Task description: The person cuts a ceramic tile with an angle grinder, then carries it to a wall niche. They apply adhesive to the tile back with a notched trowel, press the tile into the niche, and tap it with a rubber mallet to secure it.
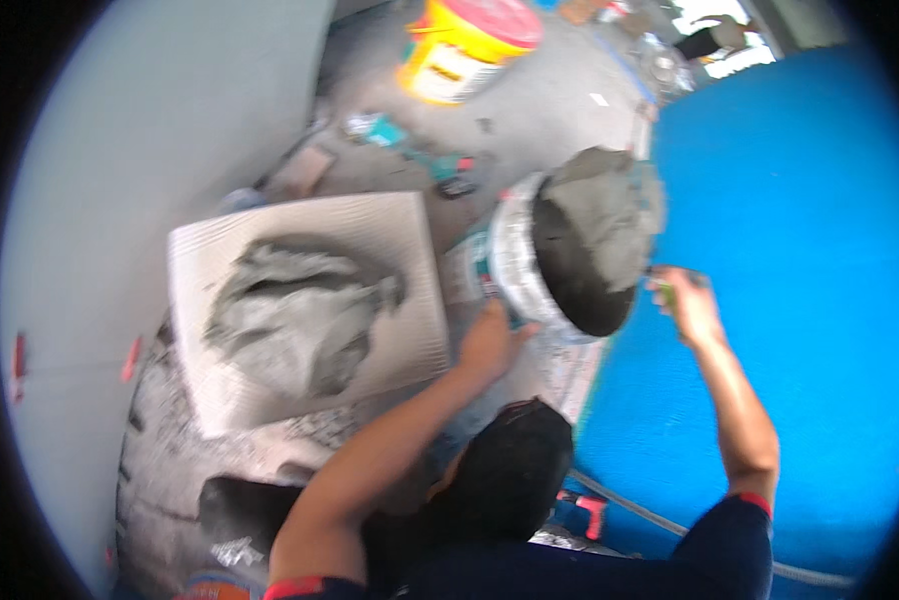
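Navy shirt cloth (570,575) with red sleeve trim lay closest, above the dark knees of the person working low to the ground. At far left rose a smooth grey panel (190,100), with red clips (131,358) near its lower part. Beside it, the grey floor (560,110) was dusty and, low down, speckled with pale splashes. On it a beige ribbed tile (420,245) carried a broad heap of mortar (300,330), grey, wet-looking and ridged, with a dark fold across its upper part. Farther back stood a yellow bucket (455,60) with a red lid, and a small teal-and-red tool (450,170) lay nearer.

Right of the tile, the white bucket (515,250) sat between it and the blue sheet (790,230), its outside smeared and its mouth showing a dark inner wall. A thick, rough lump of grey mortar (605,215) filled the far side of that mouth and bulged over the rim, blurred at its edges. The left hand (495,345) was at the bucket's near side; whether its fingers gripped cannot be told. The right hand (688,300), at the opposite rim, was curled around a green handle (667,291), the rest of that tool being unclear. Below, a red drill (592,512) lay near a pale rope (650,515).
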`<state>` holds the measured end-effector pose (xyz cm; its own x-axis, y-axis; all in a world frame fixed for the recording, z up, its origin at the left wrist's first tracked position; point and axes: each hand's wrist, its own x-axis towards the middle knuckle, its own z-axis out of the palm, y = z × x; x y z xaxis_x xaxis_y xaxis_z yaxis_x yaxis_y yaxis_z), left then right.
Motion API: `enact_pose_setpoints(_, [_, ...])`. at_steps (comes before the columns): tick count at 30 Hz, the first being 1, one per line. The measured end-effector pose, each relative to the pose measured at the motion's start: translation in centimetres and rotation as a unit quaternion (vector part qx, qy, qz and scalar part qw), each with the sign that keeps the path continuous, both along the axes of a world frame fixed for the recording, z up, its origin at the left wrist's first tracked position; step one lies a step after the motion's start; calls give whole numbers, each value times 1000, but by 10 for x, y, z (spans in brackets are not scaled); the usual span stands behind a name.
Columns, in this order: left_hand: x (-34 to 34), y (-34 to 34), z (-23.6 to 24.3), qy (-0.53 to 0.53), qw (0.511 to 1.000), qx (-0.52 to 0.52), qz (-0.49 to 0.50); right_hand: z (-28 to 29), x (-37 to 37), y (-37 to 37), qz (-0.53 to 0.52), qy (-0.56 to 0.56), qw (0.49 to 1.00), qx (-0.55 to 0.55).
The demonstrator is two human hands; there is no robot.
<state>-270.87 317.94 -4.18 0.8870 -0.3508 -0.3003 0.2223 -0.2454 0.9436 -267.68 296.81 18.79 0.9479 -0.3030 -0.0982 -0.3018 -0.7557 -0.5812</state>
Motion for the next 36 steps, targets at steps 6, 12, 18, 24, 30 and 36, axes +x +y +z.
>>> enact_pose_setpoints(6, [-30, 0, -32, -231, 966, 56, -96, 43, -32, 135, 198, -117, 969, -95])
enact_pose_setpoints(12, [-21, -24, -105, -267, 960, 1, 84, -77, -21, 250, 395, 38, 852, -342])
enact_pose_setpoints(18, [-33, -37, -152, -407, 847, 330, -85, -81, -15, 264, 431, 66, 872, -220])
enact_pose_setpoints(24, [-23, -24, -167, -346, 927, 110, 93, -32, -39, 269, 407, 75, 909, -57])
enact_pose_setpoints(30, [-12, 14, -17, -178, 958, 168, -153, 27, -49, 177, 230, -36, 966, 109])
enact_pose_setpoints(36, [9, 13, -19, -129, 986, -83, 67, 41, -16, 45, 60, 22, 960, -272])
